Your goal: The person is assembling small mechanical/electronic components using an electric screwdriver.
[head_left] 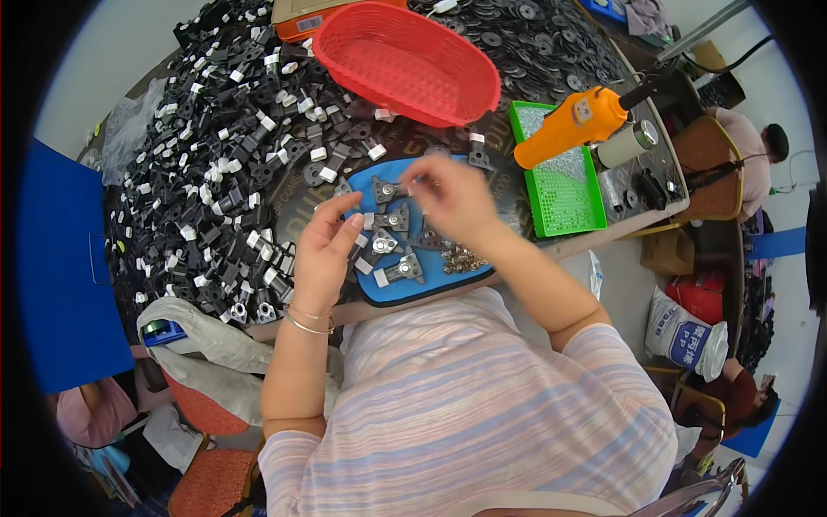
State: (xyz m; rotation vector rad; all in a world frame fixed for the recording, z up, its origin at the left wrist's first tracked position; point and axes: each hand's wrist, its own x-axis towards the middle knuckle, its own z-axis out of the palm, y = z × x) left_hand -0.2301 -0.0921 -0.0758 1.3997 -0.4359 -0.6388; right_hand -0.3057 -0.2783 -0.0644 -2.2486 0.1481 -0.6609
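Observation:
A blue mat (372, 293) lies at the table edge in front of me, with several black plastic parts (403, 270) on it, each with a round metal centre. Some of them carry white blocks. My left hand (326, 258) is at the mat's left side, thumb and fingers apart, and I see nothing held in it. Over the mat's far part, my right hand (457, 200) has its fingers curled together beside a black part (385, 190). Whatever its slightly blurred fingertips pinch is too small to make out. A small pile of metal screws (462, 259) sits near my right wrist.
Black parts with white blocks (233, 146) heap the table's left. A red basket (405, 69) stands at the back, near black discs (551, 43). To the right are a green tray (564, 202) of small metal pieces and an orange power screwdriver (573, 125). Other people sit beyond.

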